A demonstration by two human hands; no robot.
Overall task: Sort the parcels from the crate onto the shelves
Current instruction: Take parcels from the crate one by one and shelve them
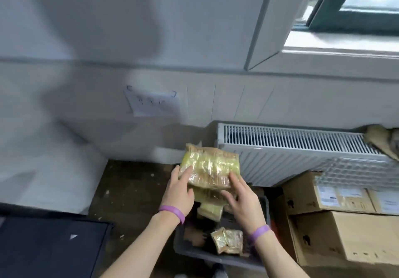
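A brown parcel wrapped in yellowish clear tape (pixel 210 166) is held up above the grey crate (pixel 195 250) on the floor. My left hand (pixel 180 191) grips the parcel's left edge and my right hand (pixel 240 200) grips its lower right side. Both wrists wear purple bands. Inside the crate lie more taped parcels: a yellowish one (pixel 210 209) just under my hands and a small crumpled one (pixel 228 242) near the front. The crate's far end is hidden behind the held parcel and my hands.
A white radiator (pixel 302 148) runs along the wall behind the crate. Cardboard boxes (pixel 345 234) with labels and bubble wrap stand to the right. A dark flat panel (pixel 49 245) lies at the lower left. A paper note (pixel 154 105) is taped to the wall.
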